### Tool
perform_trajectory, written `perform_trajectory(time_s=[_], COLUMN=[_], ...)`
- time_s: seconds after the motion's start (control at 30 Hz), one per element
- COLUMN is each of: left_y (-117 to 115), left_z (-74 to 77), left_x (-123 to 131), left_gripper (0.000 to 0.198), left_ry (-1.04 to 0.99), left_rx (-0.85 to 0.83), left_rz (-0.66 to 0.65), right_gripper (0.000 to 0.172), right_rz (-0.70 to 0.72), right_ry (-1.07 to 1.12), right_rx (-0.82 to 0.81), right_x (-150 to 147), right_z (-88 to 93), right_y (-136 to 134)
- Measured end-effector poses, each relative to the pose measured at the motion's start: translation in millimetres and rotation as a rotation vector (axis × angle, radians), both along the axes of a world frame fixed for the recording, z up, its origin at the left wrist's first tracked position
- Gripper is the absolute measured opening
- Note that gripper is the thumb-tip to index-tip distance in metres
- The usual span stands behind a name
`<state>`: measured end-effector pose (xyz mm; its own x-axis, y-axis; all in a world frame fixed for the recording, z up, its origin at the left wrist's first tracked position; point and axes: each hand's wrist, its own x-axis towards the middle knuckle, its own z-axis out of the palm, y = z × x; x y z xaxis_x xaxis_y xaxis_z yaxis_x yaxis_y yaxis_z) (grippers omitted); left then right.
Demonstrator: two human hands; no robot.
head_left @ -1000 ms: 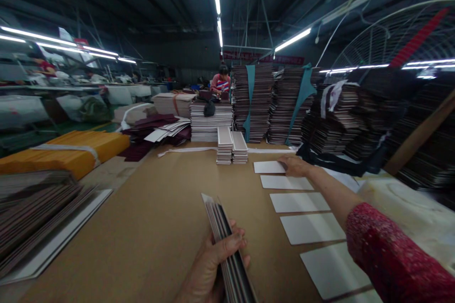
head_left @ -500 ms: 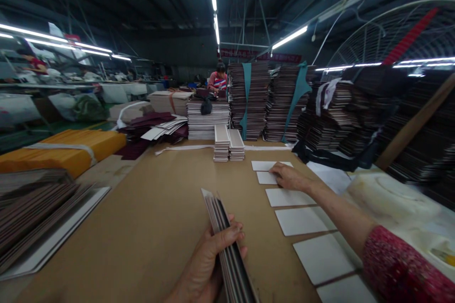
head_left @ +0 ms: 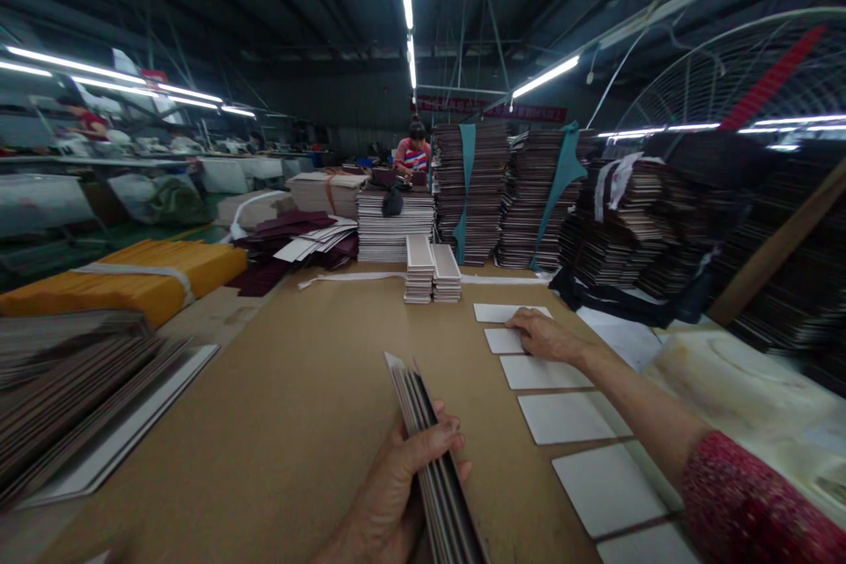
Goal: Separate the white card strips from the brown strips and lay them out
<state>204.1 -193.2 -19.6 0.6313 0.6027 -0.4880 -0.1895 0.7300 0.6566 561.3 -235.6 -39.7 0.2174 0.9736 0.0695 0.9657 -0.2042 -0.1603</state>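
Note:
My left hand (head_left: 397,493) is closed around a stack of thin cards (head_left: 429,458) held on edge, low at the middle of the view. My right hand (head_left: 543,333) reaches forward in a red sleeve and lies flat, fingers out, on a white card (head_left: 503,340) on the brown table (head_left: 317,405). That card is second from the far end of a row of white cards (head_left: 561,414) running along the table's right side towards me.
Two short piles of white pieces (head_left: 432,268) stand past the row. Tall dark card stacks (head_left: 502,194) line the back and right. A yellow bundle (head_left: 125,278) and grey sheets (head_left: 72,397) lie at the left. A person (head_left: 411,148) works far behind. A fan guard (head_left: 740,79) is at the right.
My right hand has drawn back from the farthest white card to the second one in the row. The left hand keeps its hold on the card stack.

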Motion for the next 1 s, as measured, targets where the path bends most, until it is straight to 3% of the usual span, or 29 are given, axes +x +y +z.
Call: perform_trajectory(time_s=[0.27,0.43,0.6,0.77,1.0], left_y=[8.0,10.3,9.1,8.7,13.9], left_z=[-5.3,-5.2,-4.6,-4.9,-7.4], left_x=[-2.2,-4.1,-1.3,-2.7,-1.4], left_gripper=[0.045,0.055,0.042,0.044,0.041], left_ry=[-0.051,-0.135,-0.188,-0.223,-0.189], left_rx=[0.026,0.018,0.102,0.129,0.154], left_rz=[0.055,0.04,-0.021,-0.022,-0.007], right_gripper=[0.031,0.031,0.029,0.03,0.031], right_rz=[-0.025,-0.019,-0.019,-0.038,-0.039], right_ry=[-0.009,-0.004,-0.008,-0.016,0.03], right_rx=[0.022,-0.019,-0.053,-0.01,0.006], right_x=[1.4,6.3,17.6,16.8,-5.9], right_z=[-5.2,-18.0,-10.6,2.8,-3.3], right_y=[48.5,40.6,29.4,42.6,59.5])
